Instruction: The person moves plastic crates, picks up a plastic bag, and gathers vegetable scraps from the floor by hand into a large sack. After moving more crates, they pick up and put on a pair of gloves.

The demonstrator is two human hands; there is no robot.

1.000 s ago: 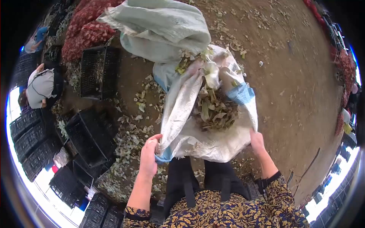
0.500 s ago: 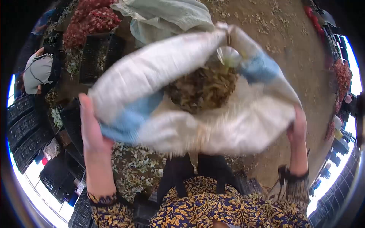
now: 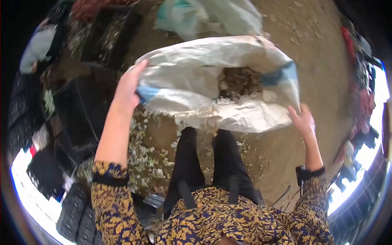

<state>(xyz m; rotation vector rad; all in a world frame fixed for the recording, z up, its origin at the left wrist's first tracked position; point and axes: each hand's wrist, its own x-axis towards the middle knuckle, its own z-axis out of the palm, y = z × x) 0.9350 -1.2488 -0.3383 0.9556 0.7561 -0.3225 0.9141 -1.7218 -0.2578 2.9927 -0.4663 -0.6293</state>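
Observation:
A white woven sack (image 3: 179, 61) with blue bands is stretched wide at its mouth before me. Brown, dry plant scraps (image 3: 241, 83) lie inside it. At the sack's left edge, my left hand (image 3: 130, 85) grips the fabric near a blue patch, thumb showing. On the right, my right hand (image 3: 303, 119) holds the rim with its fingers partly behind the cloth. The sack's frayed lower edge hangs above my legs. Beyond it lies another pale sack (image 3: 220, 18) with a green patch.
Black crates (image 3: 81, 110) stand at the left, near a co-worker in a light top (image 3: 38, 47). Red net bags (image 3: 87, 9) are at the upper left. Leaf scraps (image 3: 143, 159) litter the brown floor. Red net bags and other items line the right side.
The sack's mouth went from bunched to spread wide as my hands moved apart and upward. The loose green leaves at its far rim no longer show. The pale sack beyond sits higher in view.

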